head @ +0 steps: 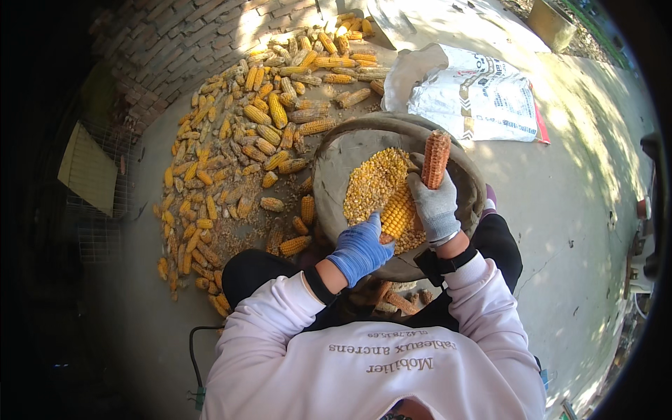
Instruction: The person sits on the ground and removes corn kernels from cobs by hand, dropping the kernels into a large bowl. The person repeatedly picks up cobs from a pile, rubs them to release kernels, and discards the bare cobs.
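Observation:
My left hand (365,249), in a blue knit glove, grips the lower end of a yellow ear of corn (397,214). In a grey glove, my right hand (436,202) holds a bare reddish corncob (436,160) upright; its side lies against the upper right of the yellow ear. Both hands are over a round, shallow basin (333,157) with a worn grey lining. Loose corn kernels (370,181) lie in the basin, under and beside the ear. My right palm and some of its fingers are hidden by the glove's back and the cob.
Many ears of corn (278,110) are heaped on the concrete floor at the left, up to a brick wall (184,42). A printed white woven sack (478,94) lies beyond the basin. Bare cobs (401,303) lie between my legs. A wire cage (121,173) stands far left.

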The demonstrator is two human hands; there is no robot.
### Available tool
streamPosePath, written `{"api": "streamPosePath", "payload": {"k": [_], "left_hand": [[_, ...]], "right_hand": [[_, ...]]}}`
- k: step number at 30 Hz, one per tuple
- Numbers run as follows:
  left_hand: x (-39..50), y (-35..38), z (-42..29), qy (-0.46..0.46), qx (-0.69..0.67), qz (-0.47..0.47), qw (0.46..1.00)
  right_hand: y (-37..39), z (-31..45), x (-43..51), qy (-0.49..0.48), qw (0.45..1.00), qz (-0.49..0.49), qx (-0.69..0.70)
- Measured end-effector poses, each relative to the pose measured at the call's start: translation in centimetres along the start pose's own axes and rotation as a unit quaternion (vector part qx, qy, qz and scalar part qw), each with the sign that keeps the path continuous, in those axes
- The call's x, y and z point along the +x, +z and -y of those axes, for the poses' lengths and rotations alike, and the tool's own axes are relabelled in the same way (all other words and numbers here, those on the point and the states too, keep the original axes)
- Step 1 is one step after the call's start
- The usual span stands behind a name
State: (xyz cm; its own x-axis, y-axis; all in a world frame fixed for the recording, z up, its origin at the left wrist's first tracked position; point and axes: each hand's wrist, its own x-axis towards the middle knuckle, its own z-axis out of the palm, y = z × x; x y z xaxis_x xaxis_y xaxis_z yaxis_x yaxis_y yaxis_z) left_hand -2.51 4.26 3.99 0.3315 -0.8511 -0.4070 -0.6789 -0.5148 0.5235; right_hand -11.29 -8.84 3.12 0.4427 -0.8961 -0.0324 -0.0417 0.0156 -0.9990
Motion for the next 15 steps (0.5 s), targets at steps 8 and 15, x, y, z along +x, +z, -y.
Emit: {"api": "streamPosePath", "payload": {"k": [8, 15], "left_hand": [[-0.6, -1.4, 1.7, -0.021, -0.531, 0.158, 0.832], [0.7, -1.8, 3.6, -0.061, -0.484, 0.122, 0.864]], "right_hand": [[-1.2, 0.7, 2.1, 0.104, 0.964, 0.087, 0.227], [-2.7, 1.3, 1.6, 0.152, 0.902, 0.141, 0.380]]}}
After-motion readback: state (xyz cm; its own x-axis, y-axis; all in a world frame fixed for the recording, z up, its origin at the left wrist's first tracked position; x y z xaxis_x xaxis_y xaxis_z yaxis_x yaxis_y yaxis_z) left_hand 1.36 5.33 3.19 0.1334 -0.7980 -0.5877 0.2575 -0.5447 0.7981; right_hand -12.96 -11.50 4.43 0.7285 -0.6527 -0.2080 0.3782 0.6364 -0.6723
